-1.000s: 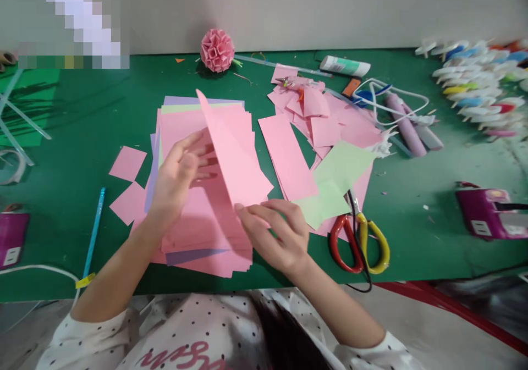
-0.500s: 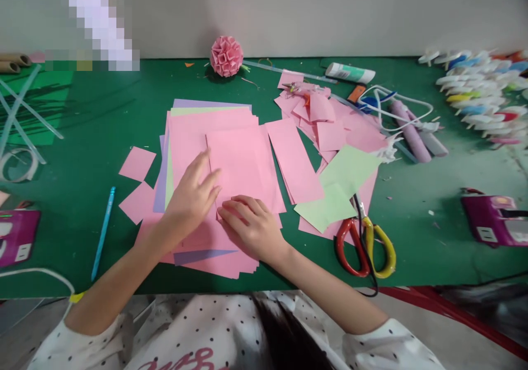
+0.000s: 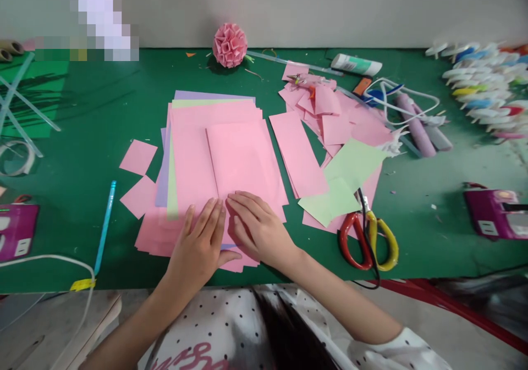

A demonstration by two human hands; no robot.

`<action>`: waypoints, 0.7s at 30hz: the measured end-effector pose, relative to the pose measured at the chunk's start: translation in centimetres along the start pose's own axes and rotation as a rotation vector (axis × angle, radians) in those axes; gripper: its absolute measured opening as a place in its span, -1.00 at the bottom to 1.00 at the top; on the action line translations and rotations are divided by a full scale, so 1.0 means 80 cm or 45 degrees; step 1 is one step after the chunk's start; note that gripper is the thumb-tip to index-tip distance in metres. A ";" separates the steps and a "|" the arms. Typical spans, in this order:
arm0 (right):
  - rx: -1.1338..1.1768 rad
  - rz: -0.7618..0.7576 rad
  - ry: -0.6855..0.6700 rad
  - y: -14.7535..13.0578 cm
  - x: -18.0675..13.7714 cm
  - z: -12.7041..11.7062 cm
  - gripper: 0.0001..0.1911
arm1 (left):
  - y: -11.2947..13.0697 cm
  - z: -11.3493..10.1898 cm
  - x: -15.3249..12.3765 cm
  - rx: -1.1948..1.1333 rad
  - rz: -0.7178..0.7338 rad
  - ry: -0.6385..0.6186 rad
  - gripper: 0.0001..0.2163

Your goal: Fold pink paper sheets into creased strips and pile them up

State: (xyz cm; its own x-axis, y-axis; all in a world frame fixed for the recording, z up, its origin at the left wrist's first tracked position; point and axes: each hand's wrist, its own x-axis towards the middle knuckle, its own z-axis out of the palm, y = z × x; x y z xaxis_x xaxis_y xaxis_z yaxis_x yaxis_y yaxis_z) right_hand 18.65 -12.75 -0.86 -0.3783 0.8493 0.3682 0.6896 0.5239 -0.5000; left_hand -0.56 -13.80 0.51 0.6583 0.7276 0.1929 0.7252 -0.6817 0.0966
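Observation:
A folded sheet of pink paper lies on a stack of pink, green and purple sheets, its fold edge running along the left side. My left hand rests flat at the near end of that edge, fingers stretched out, thumb pointing right. Right beside it my right hand presses the near part of the folded sheet, fingers extended and lying flat. Neither hand grips anything. Long folded pink strips lie just right of the stack, and two small pink squares lie to its left.
Scissors with red and yellow handles lie to the right, by green paper pieces. Beyond is a heap of pink scraps. A pink paper ball sits at the back. A blue pencil is at left; a purple box at far right.
My left hand has slid down along the fold edge toward me and now lies flat beside the right hand. My right hand stays on the folded sheet. The view has shifted slightly.

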 end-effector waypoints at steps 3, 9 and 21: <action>-0.065 0.050 -0.054 -0.011 0.002 0.001 -0.56 | 0.005 -0.001 -0.001 -0.012 -0.039 -0.015 -0.41; -0.403 0.169 -0.098 -0.025 0.000 0.013 -0.56 | 0.009 0.000 -0.004 -0.009 -0.192 -0.028 -0.41; -0.506 0.219 -0.085 -0.025 0.014 0.022 -0.53 | 0.016 0.003 -0.005 -0.140 -0.164 -0.050 -0.48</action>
State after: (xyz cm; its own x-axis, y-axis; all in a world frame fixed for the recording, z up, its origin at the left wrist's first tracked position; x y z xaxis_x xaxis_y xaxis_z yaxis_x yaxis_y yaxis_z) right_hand 15.74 -12.77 -0.83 -0.2670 0.9313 0.2478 0.9252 0.3196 -0.2045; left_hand 0.14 -14.94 0.36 0.5704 0.8104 0.1339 0.7790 -0.5854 0.2247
